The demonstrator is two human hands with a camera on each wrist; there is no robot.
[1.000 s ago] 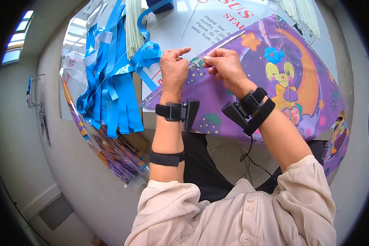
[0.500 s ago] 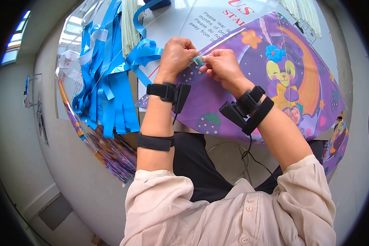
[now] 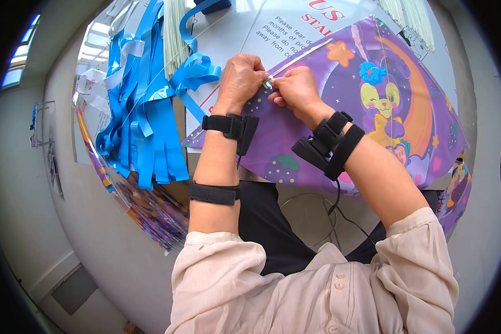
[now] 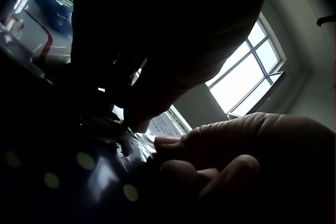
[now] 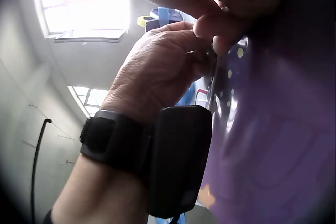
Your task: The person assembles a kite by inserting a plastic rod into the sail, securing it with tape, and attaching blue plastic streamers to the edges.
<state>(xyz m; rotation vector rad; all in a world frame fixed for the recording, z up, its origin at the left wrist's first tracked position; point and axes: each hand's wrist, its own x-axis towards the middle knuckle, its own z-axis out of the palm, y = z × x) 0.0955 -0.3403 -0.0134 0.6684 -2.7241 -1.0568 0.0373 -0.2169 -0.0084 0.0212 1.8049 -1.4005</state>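
A purple kite [image 3: 295, 128] printed with a yellow-eared cartoon animal lies across the table, a pale rod [image 3: 303, 57] along its upper left edge. At that edge my hands meet around a small pale fitting [image 3: 268, 83]. My left hand [image 3: 240, 80] grips the kite's edge beside the fitting, fingers curled in. From the other side my right hand [image 3: 298, 89] pinches the fitting between thumb and forefinger. The left wrist view is dark, with the fingertips of both hands close together over the dotted film. In the right wrist view the fingers hide most of the fitting.
Blue ribbons [image 3: 150, 122] hang over the table's left side, near bundled pale rods [image 3: 175, 39]. A dark blue box [image 3: 212, 5] stands at the back. Wrapped colourful pieces [image 3: 150, 214] hang below the left edge. More pale strands [image 3: 414, 25] lie at back right.
My left hand's forefinger was stretched out a second ago; it has since curled in, and the hand has moved up and closer to the fitting. My right hand stays at the fitting.
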